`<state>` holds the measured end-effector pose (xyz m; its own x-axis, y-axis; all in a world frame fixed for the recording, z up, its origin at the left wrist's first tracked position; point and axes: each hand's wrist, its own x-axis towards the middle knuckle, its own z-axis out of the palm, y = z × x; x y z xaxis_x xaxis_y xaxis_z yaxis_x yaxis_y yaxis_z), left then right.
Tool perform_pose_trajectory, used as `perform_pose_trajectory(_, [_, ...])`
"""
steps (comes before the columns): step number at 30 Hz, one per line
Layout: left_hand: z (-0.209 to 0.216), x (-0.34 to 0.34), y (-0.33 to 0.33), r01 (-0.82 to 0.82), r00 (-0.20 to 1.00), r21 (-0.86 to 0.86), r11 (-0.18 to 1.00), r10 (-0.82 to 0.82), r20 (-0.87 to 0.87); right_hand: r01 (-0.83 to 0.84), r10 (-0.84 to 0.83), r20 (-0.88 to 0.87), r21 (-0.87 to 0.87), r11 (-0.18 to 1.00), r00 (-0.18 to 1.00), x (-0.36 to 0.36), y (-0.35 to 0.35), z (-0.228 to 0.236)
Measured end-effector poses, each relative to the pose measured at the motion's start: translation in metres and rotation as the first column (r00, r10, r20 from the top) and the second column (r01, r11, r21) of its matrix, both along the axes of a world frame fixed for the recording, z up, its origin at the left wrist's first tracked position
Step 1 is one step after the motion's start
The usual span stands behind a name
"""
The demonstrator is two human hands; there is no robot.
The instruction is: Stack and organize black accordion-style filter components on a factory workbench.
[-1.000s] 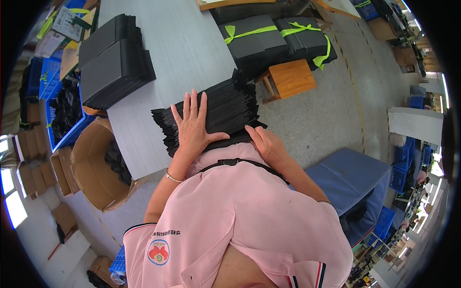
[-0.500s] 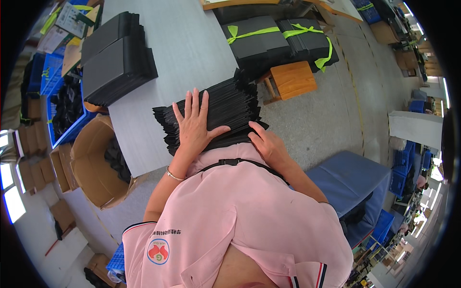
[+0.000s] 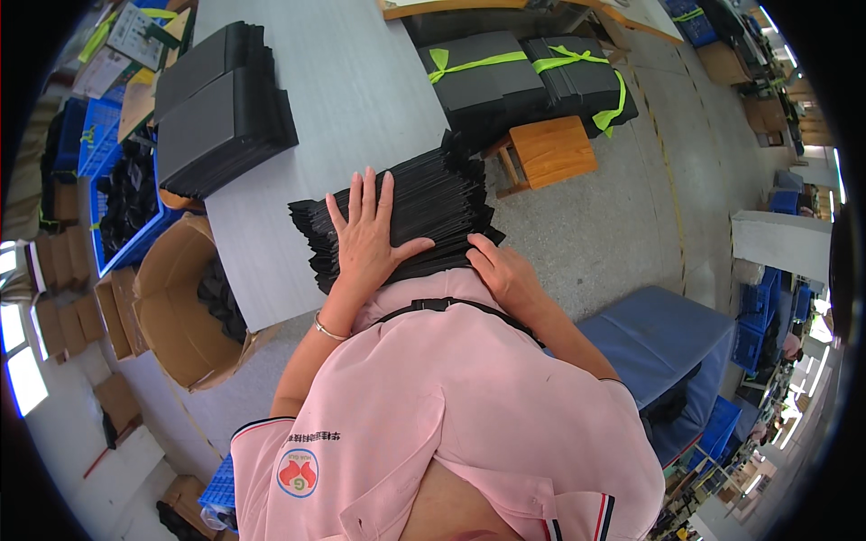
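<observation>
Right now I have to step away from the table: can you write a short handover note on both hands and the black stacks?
Left hand: flat, fingers spread, pressing on top of the fanned stack of black sheets; it grips nothing.
Right hand: against the stack's near right edge, steadying it.
The stack lies on the near end of the grey table, slightly uneven.
Another pile of black sheets sits at the far left of the table; green-strapped bundles rest past it, beside a wooden stool.
Done: sheets gathered. Left: edges look not yet squared; no strap on this stack.
</observation>
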<state>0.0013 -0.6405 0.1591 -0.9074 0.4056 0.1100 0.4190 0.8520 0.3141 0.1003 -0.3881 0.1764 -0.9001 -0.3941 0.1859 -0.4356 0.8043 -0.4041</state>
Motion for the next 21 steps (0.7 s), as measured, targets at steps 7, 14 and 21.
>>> perform_pose_trajectory(7, [0.0007, 0.0009, -0.0001, 0.0, 1.0, -0.003, 1.0, 0.0, -0.002, 0.019, -0.019, -0.027, 0.02, 1.0, 0.999, 0.0031, -0.0013, -0.0019])
perform_pose_trajectory(14, [-0.0002, 0.0013, 0.0003, -0.002, 1.0, -0.001, 1.0, 0.002, -0.015, 0.036, -0.036, -0.065, -0.008, 0.999, 0.997, 0.0049, -0.0022, -0.0048])
perform_pose_trajectory(21, [-0.0009, 0.0014, 0.0002, -0.003, 1.0, -0.003, 1.0, 0.003, -0.015, 0.033, -0.031, -0.052, 0.032, 0.999, 0.998, 0.006, -0.0012, -0.0034])
